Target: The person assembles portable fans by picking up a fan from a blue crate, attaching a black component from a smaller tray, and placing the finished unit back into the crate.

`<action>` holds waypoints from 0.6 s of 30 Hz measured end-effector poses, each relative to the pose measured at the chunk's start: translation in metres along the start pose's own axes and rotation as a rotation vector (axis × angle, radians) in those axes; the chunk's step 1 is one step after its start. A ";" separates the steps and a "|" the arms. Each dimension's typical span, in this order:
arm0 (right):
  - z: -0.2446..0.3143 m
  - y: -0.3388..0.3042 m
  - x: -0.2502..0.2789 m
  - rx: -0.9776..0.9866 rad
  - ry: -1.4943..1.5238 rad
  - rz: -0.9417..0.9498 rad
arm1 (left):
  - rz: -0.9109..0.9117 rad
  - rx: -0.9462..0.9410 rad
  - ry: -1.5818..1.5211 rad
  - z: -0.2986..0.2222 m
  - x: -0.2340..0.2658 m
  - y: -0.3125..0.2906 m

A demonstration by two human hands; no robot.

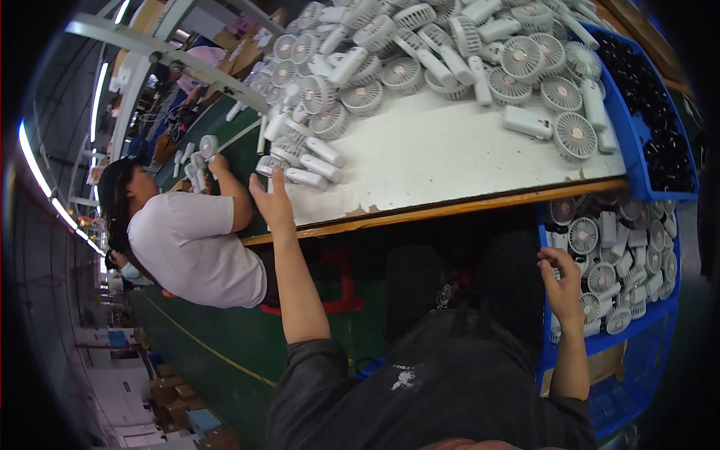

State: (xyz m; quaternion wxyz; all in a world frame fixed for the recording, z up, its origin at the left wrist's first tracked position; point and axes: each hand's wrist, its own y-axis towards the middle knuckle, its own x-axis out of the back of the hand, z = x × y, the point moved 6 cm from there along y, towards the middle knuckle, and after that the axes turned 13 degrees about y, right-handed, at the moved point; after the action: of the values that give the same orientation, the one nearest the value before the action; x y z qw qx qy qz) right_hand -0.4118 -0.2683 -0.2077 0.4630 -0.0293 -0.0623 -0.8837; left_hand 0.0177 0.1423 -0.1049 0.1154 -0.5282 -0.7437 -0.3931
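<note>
My left hand [273,204] is at the left end of the white worktable, thumb and fingers apart, holding nothing. Right beside its fingertips lies a small row of white handheld fans [306,166], their handles pointing right. Off the table's right end, my right hand [562,286] hangs by the edge of a blue crate [541,232] full of similar fans [602,277]. Its fingers are loosely bent, with a gap to the thumb and no object visible in them. A large heap of white fans [401,73] covers the table's far side.
A blue bin [636,142] of small black parts stands at the table's right end. To my left, a co-worker in a white shirt [196,247] holds a fan [208,146] over a green surface. A grey metal frame [187,71] rises at the far left. A red stool [345,289] stands below.
</note>
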 end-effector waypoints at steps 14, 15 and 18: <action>0.067 0.014 -0.097 0.045 0.143 0.226 | 0.056 0.046 -0.406 -0.012 0.026 -0.025; 0.064 0.015 -0.104 0.019 0.205 0.248 | 0.183 0.143 -0.615 -0.071 0.013 -0.059; 0.089 0.025 -0.136 0.068 0.241 0.297 | 0.501 0.045 -0.515 -0.141 -0.018 -0.132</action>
State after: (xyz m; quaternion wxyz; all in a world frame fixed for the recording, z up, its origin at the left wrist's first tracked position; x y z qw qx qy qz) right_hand -0.3142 -0.1599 -0.1327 0.5931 0.0835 -0.0312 -0.8002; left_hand -0.1247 0.0129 -0.0825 0.0288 -0.7732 -0.6043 -0.1903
